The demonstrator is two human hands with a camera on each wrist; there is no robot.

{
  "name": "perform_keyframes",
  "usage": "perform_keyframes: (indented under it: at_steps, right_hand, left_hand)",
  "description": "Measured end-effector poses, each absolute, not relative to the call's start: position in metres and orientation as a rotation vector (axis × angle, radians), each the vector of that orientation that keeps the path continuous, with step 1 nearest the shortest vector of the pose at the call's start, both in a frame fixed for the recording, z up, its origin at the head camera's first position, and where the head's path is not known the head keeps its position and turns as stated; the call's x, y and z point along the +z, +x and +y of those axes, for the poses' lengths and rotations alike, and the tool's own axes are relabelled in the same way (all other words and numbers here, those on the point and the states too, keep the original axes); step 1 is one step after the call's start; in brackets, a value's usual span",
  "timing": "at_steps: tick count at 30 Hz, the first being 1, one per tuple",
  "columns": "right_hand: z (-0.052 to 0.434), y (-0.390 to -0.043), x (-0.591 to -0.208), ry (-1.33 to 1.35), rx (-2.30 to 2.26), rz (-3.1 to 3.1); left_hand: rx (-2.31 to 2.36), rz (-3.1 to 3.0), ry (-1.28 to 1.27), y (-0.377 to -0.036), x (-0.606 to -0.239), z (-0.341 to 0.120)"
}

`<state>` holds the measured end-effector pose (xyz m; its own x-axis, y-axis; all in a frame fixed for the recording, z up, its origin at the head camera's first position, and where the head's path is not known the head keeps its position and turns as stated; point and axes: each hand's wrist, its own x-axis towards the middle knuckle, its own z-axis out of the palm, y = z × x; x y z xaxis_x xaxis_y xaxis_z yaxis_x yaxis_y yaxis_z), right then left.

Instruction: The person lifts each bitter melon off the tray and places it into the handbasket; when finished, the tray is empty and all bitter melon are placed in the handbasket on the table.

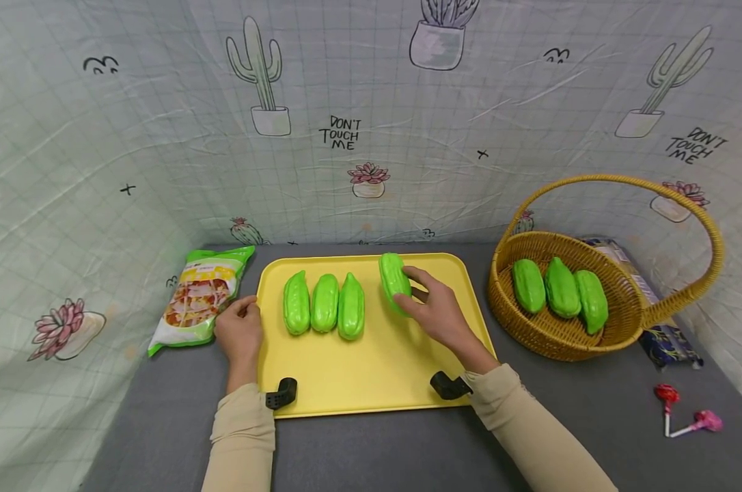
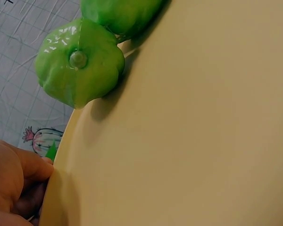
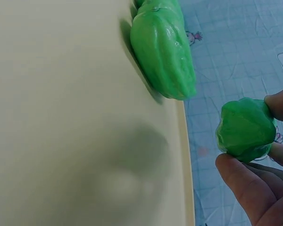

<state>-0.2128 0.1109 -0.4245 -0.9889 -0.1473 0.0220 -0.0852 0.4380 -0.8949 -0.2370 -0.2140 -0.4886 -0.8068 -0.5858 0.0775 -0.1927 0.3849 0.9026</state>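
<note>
My right hand (image 1: 437, 311) pinches a glossy green, ribbed, gourd-like fruit (image 1: 393, 275) between thumb and fingers, over the right half of a yellow tray (image 1: 346, 379). In the right wrist view, that fruit (image 3: 247, 128) is seen end-on, and a soft shadow falls on the tray. Three similar green gourds (image 1: 324, 304) lie side by side on the tray's left half. My left hand (image 1: 240, 329) grips the tray's left rim; in the left wrist view its curled fingers (image 2: 35, 167) meet the rim, partly cut off by the frame.
Right of the tray stands a wicker basket (image 1: 561, 352) with a tall handle, holding three more green gourds (image 1: 561, 290). Dark packets (image 1: 669, 345) lie behind it, and two lollipops (image 1: 667, 394) are nearer me. A green-and-white food bag (image 1: 201, 297) lies left of the tray.
</note>
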Motion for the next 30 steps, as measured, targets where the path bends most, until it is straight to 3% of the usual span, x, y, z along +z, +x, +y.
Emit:
perform_keyframes:
  at_steps: [30]
  right_hand:
    - [0.154,-0.198,-0.415,-0.134,-1.733,2.640]
  left_hand:
    - [-1.417,-2.279,0.688,-0.236,-0.487,-0.214]
